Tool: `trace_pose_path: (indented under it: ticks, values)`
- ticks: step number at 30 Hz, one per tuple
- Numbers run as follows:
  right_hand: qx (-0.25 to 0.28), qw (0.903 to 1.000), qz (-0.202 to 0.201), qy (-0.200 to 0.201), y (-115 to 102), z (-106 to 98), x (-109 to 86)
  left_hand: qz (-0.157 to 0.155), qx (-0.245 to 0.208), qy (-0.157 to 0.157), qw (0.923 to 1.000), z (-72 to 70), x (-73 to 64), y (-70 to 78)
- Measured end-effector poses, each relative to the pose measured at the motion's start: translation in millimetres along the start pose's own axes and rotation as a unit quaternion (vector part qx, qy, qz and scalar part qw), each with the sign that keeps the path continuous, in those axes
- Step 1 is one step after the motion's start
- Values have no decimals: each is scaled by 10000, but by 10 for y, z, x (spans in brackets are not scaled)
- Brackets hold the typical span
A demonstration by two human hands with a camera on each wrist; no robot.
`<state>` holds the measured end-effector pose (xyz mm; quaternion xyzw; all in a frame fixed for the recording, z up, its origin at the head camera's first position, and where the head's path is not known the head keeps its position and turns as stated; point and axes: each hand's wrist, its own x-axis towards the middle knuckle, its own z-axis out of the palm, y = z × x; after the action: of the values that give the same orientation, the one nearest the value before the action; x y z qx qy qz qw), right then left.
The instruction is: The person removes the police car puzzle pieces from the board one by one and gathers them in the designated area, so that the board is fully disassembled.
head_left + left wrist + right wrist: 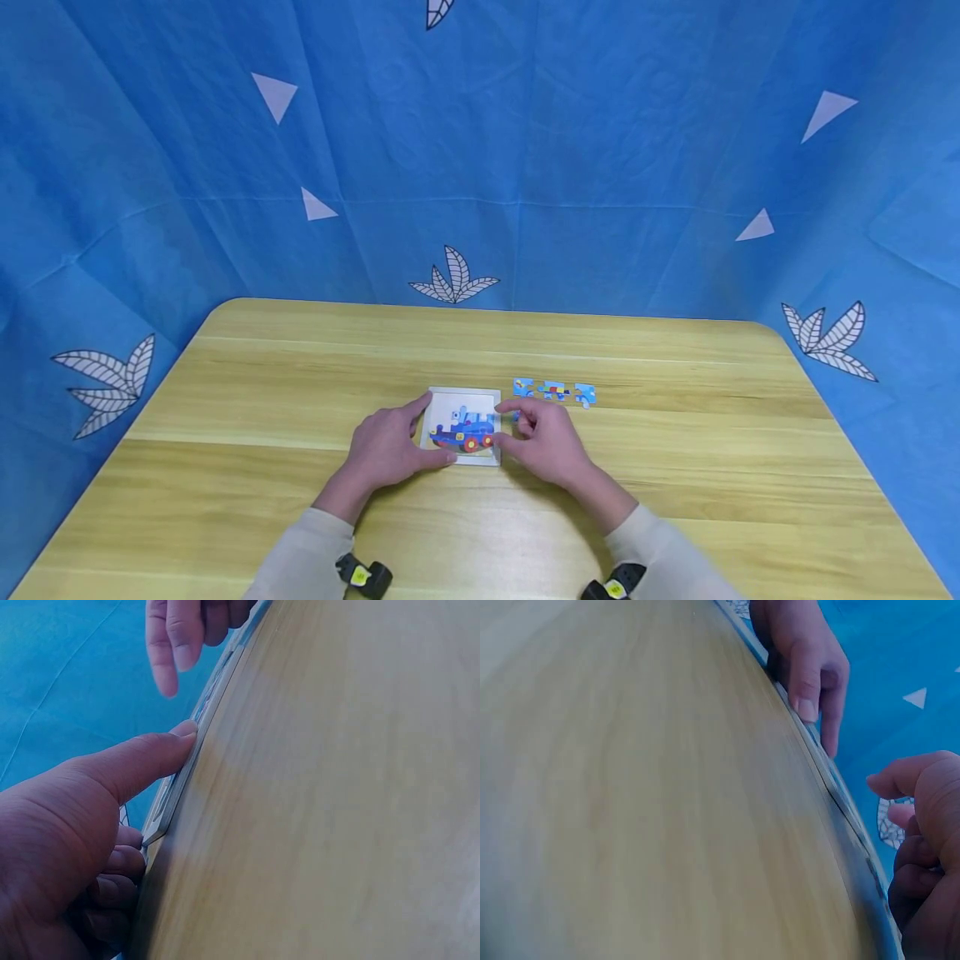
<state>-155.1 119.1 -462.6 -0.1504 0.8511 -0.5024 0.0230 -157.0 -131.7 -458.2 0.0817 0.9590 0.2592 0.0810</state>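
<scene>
A square white-rimmed jigsaw puzzle tray [463, 460] lies flat on the table, holding a picture of a blue train with red wheels. My left hand [384, 446] grips its left side, the thumb [161, 754] on the near rim and the index finger at the far left corner. At the right rim is my right hand [546, 442], thumb and index finger spread apart with nothing visible between them. Its other fingers are bent, as the right wrist view also shows. Loose jigsaw pieces [555, 390] lie just beyond the right hand, one partly hidden by it.
The wooden table [675, 467] extends around the tray on all sides. A blue cloth [525, 150] with leaf and triangle prints hangs behind it. Black devices [364, 575] are strapped on both wrists, over light sleeves.
</scene>
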Motion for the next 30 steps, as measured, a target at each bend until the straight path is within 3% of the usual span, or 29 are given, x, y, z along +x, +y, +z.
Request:
trace_pose_path:
  ticks: [12, 20, 30]
  values:
    - [284, 9995, 69, -119, -131, 241, 109, 2, 30, -36, 10000, 2, 14, -17]
    - [-93, 9998, 16, -154, -141, 315, 165, 44, 57, -33, 10000, 4, 14, -18]
    - [-411, 9978, 60, -522, -127, 358, 215, -52, 8, -74, 10000, -6, 12, -4]
